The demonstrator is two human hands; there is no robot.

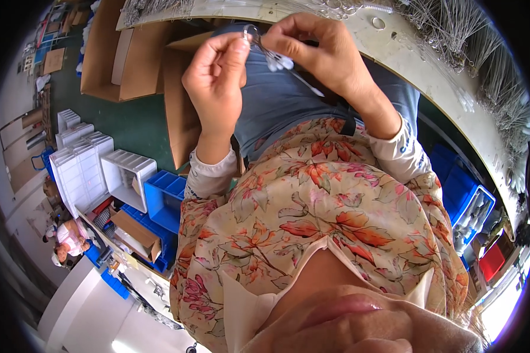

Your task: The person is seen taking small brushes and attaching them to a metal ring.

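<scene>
In front of my lap, above the jeans, both of my hands are raised close together near the table edge. My left hand (218, 76) is closed, thumb and forefinger pinching a metal ring (247, 33). From the ring hangs a small bunch of thin wire pieces with white tips (277, 60); one longer piece slants down to the right. My right hand (324, 53) is closed too, its thumb and forefinger pressed at the top of these wires beside the ring. The fingers partly hide the exact grip.
A pale curved tabletop (436, 88) holds heaps of thin wire pieces (447, 26) and a loose ring (378, 23). Cardboard boxes (141, 59) stand at my left, with white crates (85, 165) and blue bins (166, 197) beyond. Another blue bin (474, 215) is at right. Two people (70, 238) are far left.
</scene>
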